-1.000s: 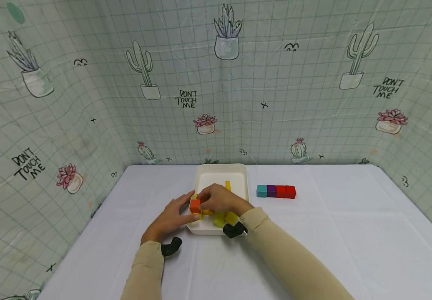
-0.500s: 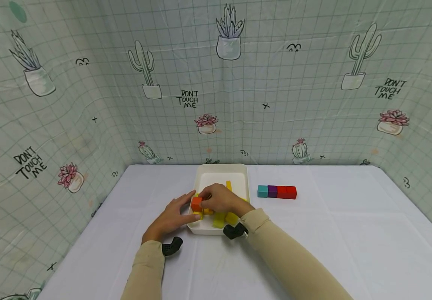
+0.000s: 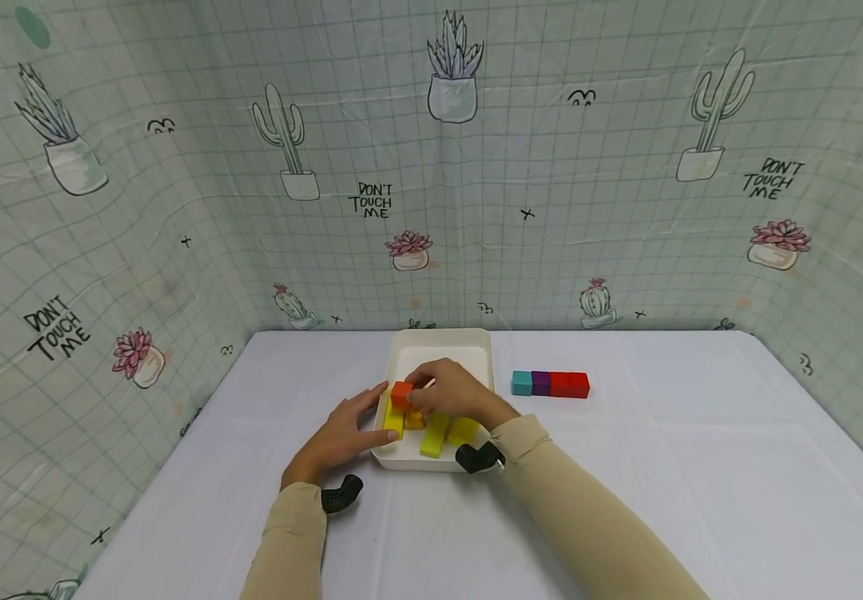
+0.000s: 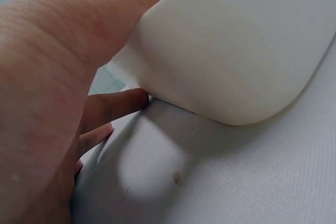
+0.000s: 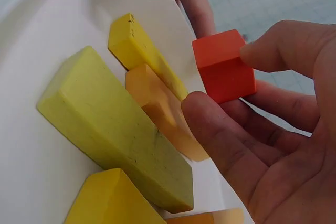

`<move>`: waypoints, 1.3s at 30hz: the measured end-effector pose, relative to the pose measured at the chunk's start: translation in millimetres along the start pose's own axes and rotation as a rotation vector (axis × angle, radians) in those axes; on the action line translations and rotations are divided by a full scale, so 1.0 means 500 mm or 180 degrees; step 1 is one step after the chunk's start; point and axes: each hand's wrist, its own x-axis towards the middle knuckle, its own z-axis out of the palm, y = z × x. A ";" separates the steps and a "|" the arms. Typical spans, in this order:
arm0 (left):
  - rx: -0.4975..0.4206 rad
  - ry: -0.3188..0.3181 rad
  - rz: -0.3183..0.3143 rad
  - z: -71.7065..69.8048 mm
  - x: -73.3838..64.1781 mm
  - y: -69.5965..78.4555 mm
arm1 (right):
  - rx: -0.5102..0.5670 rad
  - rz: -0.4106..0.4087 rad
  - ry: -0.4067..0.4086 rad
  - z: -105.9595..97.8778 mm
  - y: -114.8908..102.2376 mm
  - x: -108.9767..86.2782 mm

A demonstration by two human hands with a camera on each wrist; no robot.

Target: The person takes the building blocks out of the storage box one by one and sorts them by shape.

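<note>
A white tray point(image 3: 439, 335) stands on the table with several blocks inside. My right hand point(image 3: 450, 390) pinches an orange-red cube point(image 5: 223, 66) above the tray's left part. Below it lie a yellow block point(image 5: 139, 45), an orange block point(image 5: 163, 108) and a long yellow-green block point(image 5: 115, 124). Another yellow block point(image 3: 465, 431) lies at the right. My left hand point(image 3: 337, 437) holds the tray's left wall, its thumb over the rim and its fingers outside. In the left wrist view, a fingertip point(image 4: 139, 98) meets the tray's outer base. The right forearm covers part of the tray.
Right of the tray, a teal cube point(image 3: 522, 382), a purple cube point(image 3: 540, 383) and red cubes point(image 3: 570, 384) stand in a touching row on the white cloth point(image 3: 664, 467). A printed grid curtain point(image 3: 476, 183) rises behind the table.
The right hand has lifted the orange-red cube up and slightly to the right, baring more of the yellow and yellow-green blocks. The left hand stays at the tray's side.
</note>
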 end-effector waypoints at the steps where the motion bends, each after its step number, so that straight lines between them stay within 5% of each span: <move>1: -0.0012 0.0003 -0.0013 0.000 0.000 0.000 | 0.0023 0.0011 0.0002 -0.002 0.001 0.000; 13: 0.0005 0.0062 -0.0153 0.005 0.006 0.002 | 0.0096 0.0004 0.0096 -0.017 0.009 0.002; 39: -0.0001 0.0053 -0.0070 0.005 0.013 0.010 | 0.0694 0.0009 0.0391 -0.070 0.044 -0.021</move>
